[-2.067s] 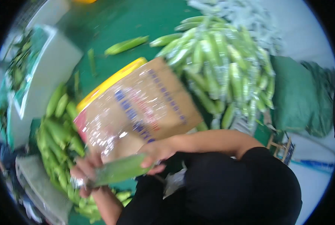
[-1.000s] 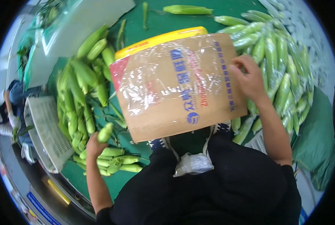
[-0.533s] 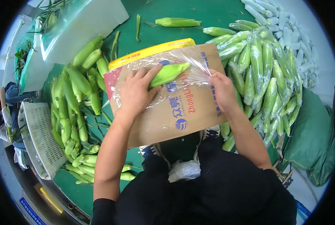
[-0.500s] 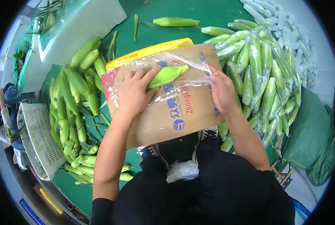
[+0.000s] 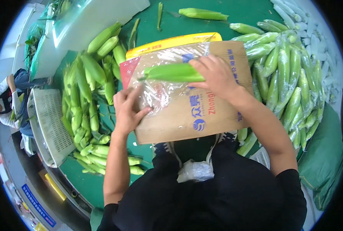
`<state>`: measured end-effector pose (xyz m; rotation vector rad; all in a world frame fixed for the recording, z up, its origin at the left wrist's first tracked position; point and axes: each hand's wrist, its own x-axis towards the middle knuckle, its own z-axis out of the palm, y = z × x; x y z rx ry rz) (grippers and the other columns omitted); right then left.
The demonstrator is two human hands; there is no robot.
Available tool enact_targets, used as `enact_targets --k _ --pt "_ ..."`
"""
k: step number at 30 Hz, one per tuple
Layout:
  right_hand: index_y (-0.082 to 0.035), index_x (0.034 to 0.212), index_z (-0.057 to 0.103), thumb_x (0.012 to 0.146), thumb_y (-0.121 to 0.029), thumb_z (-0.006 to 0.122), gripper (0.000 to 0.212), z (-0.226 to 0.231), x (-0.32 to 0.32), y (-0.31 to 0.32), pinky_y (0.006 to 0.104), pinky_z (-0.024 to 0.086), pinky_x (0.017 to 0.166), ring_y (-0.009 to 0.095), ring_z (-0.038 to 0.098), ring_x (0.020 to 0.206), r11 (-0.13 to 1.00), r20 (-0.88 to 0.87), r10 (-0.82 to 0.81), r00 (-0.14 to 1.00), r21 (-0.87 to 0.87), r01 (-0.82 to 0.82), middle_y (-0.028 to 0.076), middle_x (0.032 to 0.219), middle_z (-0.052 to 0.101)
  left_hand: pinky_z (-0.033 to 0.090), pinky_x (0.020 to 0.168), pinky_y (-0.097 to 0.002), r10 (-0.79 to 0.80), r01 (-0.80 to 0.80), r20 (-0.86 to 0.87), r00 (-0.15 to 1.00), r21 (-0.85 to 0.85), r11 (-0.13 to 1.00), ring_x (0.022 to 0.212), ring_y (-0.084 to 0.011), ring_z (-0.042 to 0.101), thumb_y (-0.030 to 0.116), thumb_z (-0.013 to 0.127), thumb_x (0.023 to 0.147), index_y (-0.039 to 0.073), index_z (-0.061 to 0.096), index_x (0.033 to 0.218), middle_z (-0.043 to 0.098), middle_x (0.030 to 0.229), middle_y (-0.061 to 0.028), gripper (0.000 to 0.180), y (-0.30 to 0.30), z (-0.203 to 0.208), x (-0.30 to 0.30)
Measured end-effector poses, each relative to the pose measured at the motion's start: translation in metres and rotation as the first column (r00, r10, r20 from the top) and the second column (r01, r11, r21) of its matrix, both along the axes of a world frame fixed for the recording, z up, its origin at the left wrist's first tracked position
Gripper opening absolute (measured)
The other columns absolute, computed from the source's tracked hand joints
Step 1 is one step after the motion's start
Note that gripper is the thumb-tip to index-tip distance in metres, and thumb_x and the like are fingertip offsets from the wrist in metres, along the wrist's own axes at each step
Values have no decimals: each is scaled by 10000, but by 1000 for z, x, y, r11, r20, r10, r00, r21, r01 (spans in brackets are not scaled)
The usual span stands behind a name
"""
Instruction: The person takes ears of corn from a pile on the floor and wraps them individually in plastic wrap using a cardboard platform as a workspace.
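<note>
An ear of corn (image 5: 171, 72) in its green husk lies crosswise over a flat brown cardboard box (image 5: 171, 133). Around its right end curl the fingers of my right hand (image 5: 219, 79). Clear plastic film (image 5: 156, 94) is spread on the cardboard beneath and beside the ear, wrinkled and shiny. My left hand (image 5: 127, 109) is at the cardboard's left edge by the film, thumb apart from the fingers; its fingertips are blurred. Whether the film clings to the ear cannot be made out.
Unwrapped corn (image 5: 87, 88) is heaped on the left, beside a white perforated basket (image 5: 50, 127). Film-wrapped corn (image 5: 290, 73) lies piled on the right. A yellow package (image 5: 171, 43) sits behind the cardboard, and a white foam box (image 5: 98, 23) stands far left. Another person (image 5: 15, 92) is at the left edge.
My right hand has let go of the film's right edge and taken the corn's right end. My left hand has come off the ear, toward the cardboard's left edge. The view has shifted.
</note>
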<state>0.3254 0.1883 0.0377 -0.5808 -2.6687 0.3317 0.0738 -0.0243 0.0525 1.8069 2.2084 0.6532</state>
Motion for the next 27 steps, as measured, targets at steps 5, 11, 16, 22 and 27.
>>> enact_targets --k 5,11,16,22,27 --pt "-114 1186 600 736 -427 791 580 15 2 -3 373 521 786 260 591 909 996 16 -78 997 46 77 56 971 580 447 708 -370 227 -178 -179 957 251 951 754 -256 571 116 687 880 118 683 944 572 800 -108 65 13 -24 6" --pt "-97 1174 608 761 -452 781 572 34 22 -1 386 514 826 283 582 984 916 318 348 882 -315 -248 80 1003 577 523 801 -332 151 -300 350 925 424 855 824 -204 652 38 585 974 21 623 958 675 910 -90 44 35 24 82" --pt "-69 1138 602 832 -333 736 426 1 -5 -15 456 404 1012 325 517 1135 929 -200 20 980 -359 -92 145 1164 549 486 694 -476 3 -6 82 997 42 999 843 -353 594 281 684 877 82 623 1058 603 946 -163 276 47 0 95" --pt "-17 1326 520 804 -364 767 674 -24 47 -27 479 373 1083 386 492 1247 999 37 -33 999 -34 34 199 1381 504 432 819 -472 29 -30 -14 999 -52 998 1032 -303 565 405 552 923 94 677 914 648 1049 -161 336 112 -9 88" --pt "-9 1339 500 736 -304 817 742 -32 1 -8 471 402 1039 415 492 1236 992 163 -97 982 96 82 206 1373 506 430 817 -447 163 -118 239 957 -192 974 1013 -284 554 457 524 957 68 682 931 695 923 -126 420 132 -11 78"
